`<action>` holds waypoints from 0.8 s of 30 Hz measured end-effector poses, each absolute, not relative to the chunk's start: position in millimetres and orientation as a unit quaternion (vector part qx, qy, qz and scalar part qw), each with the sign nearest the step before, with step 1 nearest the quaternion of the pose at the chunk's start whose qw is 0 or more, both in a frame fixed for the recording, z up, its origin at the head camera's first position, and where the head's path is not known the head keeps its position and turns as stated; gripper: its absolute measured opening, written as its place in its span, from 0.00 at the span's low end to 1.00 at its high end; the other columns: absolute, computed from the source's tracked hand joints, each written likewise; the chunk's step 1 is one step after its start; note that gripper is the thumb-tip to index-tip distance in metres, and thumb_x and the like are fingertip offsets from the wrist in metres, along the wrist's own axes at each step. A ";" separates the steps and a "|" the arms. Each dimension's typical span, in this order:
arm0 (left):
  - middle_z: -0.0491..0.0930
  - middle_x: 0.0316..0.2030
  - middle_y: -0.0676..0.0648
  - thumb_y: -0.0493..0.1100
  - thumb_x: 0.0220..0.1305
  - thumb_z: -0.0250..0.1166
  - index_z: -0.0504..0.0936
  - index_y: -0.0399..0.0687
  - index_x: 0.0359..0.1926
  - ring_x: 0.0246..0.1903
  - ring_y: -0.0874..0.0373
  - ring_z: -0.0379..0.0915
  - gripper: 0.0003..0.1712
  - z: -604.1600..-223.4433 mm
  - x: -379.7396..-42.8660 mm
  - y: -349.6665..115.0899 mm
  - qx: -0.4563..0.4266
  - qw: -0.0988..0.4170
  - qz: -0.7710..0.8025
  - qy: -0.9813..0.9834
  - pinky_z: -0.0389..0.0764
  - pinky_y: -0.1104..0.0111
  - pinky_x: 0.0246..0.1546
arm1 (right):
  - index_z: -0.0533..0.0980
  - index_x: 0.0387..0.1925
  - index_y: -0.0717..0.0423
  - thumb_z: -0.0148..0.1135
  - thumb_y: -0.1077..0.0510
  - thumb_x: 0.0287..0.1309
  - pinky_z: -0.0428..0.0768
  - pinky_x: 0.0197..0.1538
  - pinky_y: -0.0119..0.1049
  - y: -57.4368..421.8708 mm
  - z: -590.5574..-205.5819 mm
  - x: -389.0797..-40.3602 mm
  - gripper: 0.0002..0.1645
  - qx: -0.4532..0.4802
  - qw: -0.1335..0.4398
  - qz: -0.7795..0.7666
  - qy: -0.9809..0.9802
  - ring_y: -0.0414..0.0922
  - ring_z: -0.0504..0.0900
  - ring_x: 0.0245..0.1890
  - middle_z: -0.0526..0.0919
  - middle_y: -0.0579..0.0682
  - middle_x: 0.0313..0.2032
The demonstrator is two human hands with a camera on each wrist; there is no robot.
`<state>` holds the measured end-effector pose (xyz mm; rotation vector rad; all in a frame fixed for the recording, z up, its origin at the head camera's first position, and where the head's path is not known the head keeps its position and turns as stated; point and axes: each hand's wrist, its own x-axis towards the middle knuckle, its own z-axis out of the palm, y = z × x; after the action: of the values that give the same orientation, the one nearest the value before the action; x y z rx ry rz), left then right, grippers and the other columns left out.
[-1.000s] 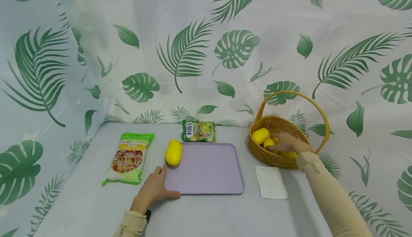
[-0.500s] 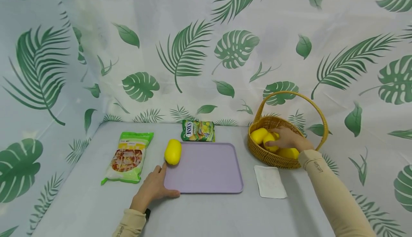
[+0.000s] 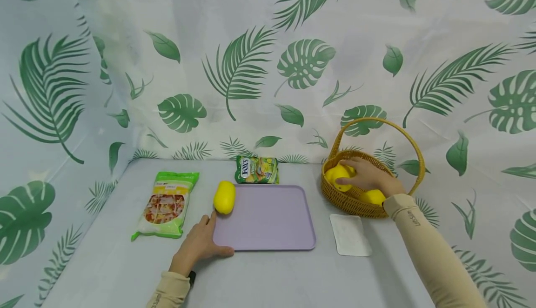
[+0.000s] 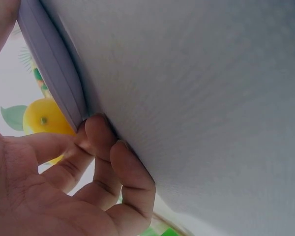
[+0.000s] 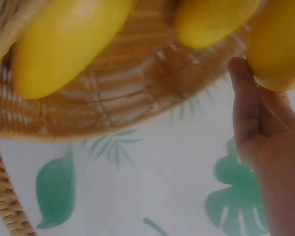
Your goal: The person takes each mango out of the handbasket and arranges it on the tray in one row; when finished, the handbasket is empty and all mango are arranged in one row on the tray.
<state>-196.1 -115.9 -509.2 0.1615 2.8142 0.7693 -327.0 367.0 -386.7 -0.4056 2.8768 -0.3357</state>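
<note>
My left hand (image 3: 201, 242) grips the near left corner of a lilac tray (image 3: 270, 219), thumb along its front edge and fingers at its left side. The left wrist view shows the fingers bent against the tray's rim. On the tray's far left corner lies a yellow lemon (image 3: 224, 197). My right hand (image 3: 370, 177) reaches into a wicker basket (image 3: 351, 206) and holds another lemon (image 3: 342, 185) near the basket's left side; its fingertips press that lemon in the right wrist view. More lemons, one of them (image 3: 371, 197) below my palm, lie in the basket.
A green candy bag (image 3: 257, 170) lies behind the tray. To the left is a green-and-white food packet (image 3: 165, 205). A flat white packet (image 3: 351, 235) sits between tray and basket. The basket's tall handle (image 3: 382, 119) arches over it; leaf-patterned cloth (image 3: 251, 136) hangs behind.
Inside the basket my right hand has closed on a lemon and shifted it a little left and up, against the lemon at the left. The left hand and tray look unmoved.
</note>
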 end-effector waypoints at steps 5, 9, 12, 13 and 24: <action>0.69 0.62 0.31 0.69 0.37 0.81 0.53 0.33 0.77 0.50 0.43 0.74 0.76 -509.8 -196.1 -116.4 0.056 0.109 0.261 0.957 0.77 0.46 0.58 | 0.61 0.75 0.57 0.60 0.27 0.59 0.59 0.69 0.73 356.3 -386.9 -325.8 0.55 -0.155 0.100 -0.126 0.975 0.73 0.55 0.73 0.56 0.71 0.74; 0.70 0.61 0.32 0.69 0.37 0.81 0.53 0.33 0.77 0.48 0.45 0.74 0.76 -510.8 -197.1 -116.5 0.058 0.107 0.261 0.957 0.77 0.47 0.57 | 0.61 0.75 0.56 0.61 0.28 0.59 0.61 0.69 0.72 349.8 -389.3 -324.1 0.54 -0.160 0.095 -0.140 0.972 0.71 0.58 0.73 0.58 0.69 0.74; 0.70 0.61 0.32 0.70 0.37 0.81 0.53 0.34 0.77 0.48 0.46 0.74 0.77 -511.4 -197.6 -116.7 0.057 0.106 0.263 0.957 0.77 0.48 0.57 | 0.62 0.75 0.55 0.62 0.28 0.59 0.66 0.67 0.69 344.7 -391.9 -322.9 0.53 -0.160 0.089 -0.151 0.971 0.69 0.61 0.71 0.60 0.67 0.73; 0.70 0.61 0.32 0.70 0.36 0.80 0.53 0.34 0.77 0.48 0.46 0.74 0.77 -511.9 -197.8 -116.7 0.057 0.107 0.264 0.957 0.77 0.48 0.57 | 0.63 0.74 0.55 0.62 0.28 0.59 0.67 0.66 0.69 343.1 -392.6 -322.7 0.53 -0.159 0.087 -0.155 0.971 0.68 0.62 0.71 0.61 0.67 0.73; 0.69 0.63 0.31 0.69 0.37 0.81 0.53 0.34 0.77 0.50 0.43 0.74 0.76 -510.9 -197.1 -117.2 0.056 0.110 0.264 0.957 0.77 0.46 0.57 | 0.65 0.73 0.53 0.64 0.32 0.60 0.75 0.62 0.62 320.2 -398.5 -321.8 0.48 -0.187 0.064 -0.190 0.962 0.65 0.69 0.66 0.63 0.66 0.72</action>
<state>-197.1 -117.2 -510.9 0.1639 2.8110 0.7749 -321.8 320.2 -398.5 -0.5657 2.9036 -0.5732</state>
